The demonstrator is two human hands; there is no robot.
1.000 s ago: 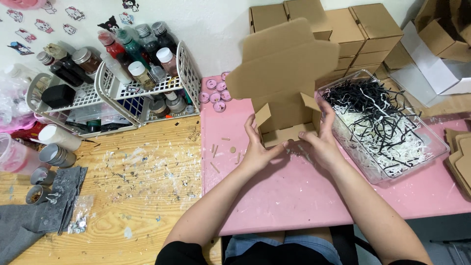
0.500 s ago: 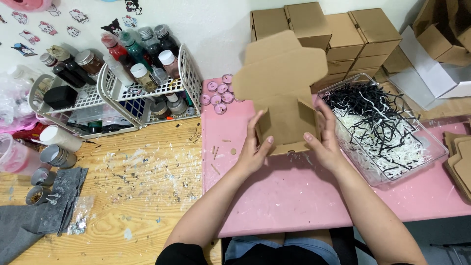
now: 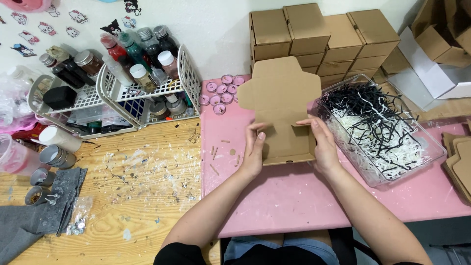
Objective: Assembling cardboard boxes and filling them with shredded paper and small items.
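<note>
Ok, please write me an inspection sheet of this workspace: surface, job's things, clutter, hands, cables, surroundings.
Surface: pink mat over a paint-spattered wooden tabletop.
Job's things: brown cardboard box, half folded, flap upright, held over the mat.
Clutter: clear plastic tub of black and white paper shreds; small round pink tins; white wire racks of paint bottles; grey cloth.
Hands: left hand grips the box's left side; right hand grips its right side.
Cables: nothing seen.
Surroundings: stack of closed brown cardboard boxes against a white wall with cartoon stickers.
</note>
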